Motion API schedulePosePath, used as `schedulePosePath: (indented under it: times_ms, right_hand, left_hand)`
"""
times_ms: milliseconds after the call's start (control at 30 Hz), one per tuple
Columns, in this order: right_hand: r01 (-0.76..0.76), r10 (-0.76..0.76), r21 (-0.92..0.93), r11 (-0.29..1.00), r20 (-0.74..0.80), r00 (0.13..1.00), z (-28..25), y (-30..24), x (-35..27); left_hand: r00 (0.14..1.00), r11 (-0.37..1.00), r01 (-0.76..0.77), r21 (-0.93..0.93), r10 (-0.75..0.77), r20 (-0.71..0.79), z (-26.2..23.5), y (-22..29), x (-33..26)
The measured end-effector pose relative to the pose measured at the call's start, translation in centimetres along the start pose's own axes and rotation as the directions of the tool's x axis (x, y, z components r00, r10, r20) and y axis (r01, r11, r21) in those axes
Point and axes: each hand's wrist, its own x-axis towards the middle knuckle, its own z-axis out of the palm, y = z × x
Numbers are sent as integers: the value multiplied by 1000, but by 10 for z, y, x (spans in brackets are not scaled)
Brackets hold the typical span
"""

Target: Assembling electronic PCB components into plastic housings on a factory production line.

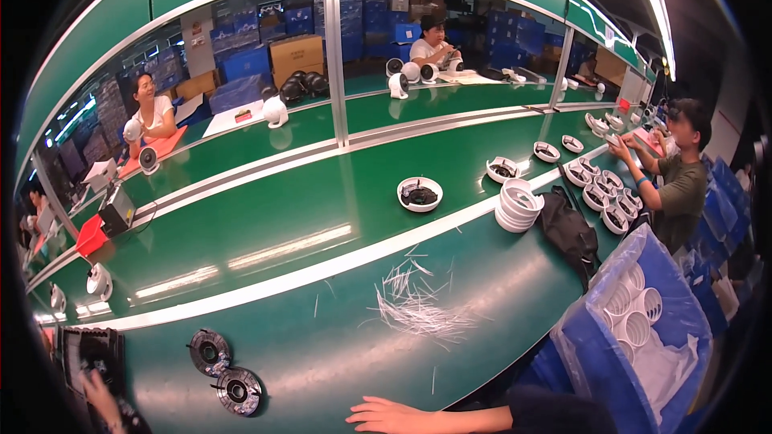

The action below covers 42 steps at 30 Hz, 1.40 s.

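We note our right hand (pixel 392 415) lying flat and open, gripping nothing, at the near edge of the green bench (pixel 322 337); thin white plastic strips (pixel 418 309) lie scattered just beyond it.

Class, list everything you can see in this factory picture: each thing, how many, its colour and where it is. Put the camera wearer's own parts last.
Bench: one, green, across the lower picture.
Conveyor belt: one, green, behind the bench.
White strips: a loose pile, bench centre.
Round black parts: two, grey-black, bench lower left.
Ring stack: one stack, white, bench right.
Dish with a black part: one, white, on the belt.
Black bag: one, right of the ring stack.
Blue bin: one, holding white rings, lower right.
Small dishes: many, white, far right bench.
Co-workers: at least four, along the lines.
Hand: one, flat on the bench at the bottom edge, fingers spread; which hand is unclear.
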Motion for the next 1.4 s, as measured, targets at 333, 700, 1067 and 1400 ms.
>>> schedulePosePath:
  times_ms: [333, 700, 1067, 1400]
  right_hand:
    - [-128, 128, -41, 991, -2, 992, -3, -2, 9]
    - [-146, 148, -35, 989, 35, 988, 3, -6, 18]
    - [-86, 94, -87, 992, 97, 991, -6, -16, 26]
    - [-2, 24, -87, 996, 248, 969, 0, -1, 30]
  left_hand:
    - [671, 743, 613, 269, -669, 320, 78, 40, -55]
    - [310, 539, 790, 293, -763, 567, 82, 22, -72]
    - [939, 935, 260, 240, -302, 162, -185, 58, -118]
    - [400, 552, 619, 558, -834, 381, -239, 39, -313]
